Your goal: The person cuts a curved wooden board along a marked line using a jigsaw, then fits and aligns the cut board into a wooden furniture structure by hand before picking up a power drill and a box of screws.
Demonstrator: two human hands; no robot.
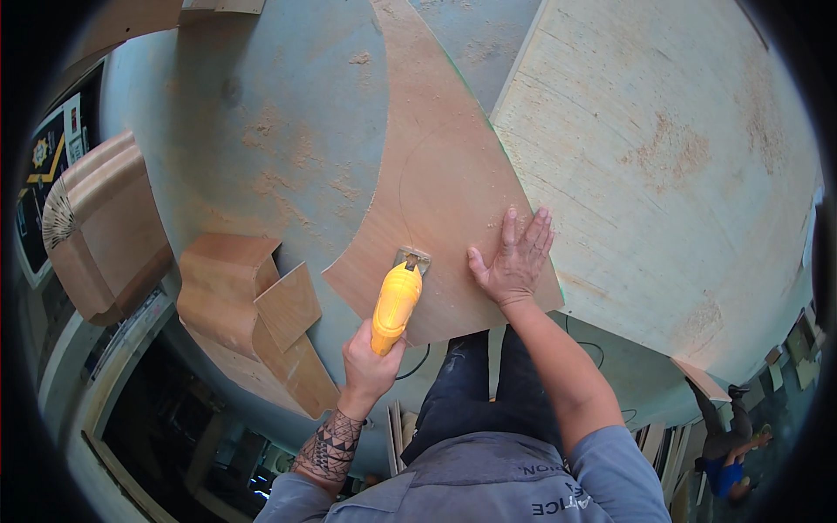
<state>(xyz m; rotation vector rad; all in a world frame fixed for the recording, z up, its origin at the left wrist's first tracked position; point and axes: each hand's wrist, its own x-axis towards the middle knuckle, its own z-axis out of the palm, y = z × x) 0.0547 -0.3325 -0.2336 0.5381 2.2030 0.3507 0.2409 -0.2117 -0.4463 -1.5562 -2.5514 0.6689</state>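
Two o'clock, a broad pale wooden board lies dusted with shavings! Eight, a wavy brown bent-wood piece; nine, a rounded brown wooden form, fan-slit at one end. I spot a blue-topped co-worker at four.

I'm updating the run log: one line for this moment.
left hand: gripping yellow power tool | right hand: spread on wood panel | tool: on panel

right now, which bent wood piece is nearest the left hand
The wavy piece, just left of the left hand; the fan-ended piece and the top-left piece lie farther off.
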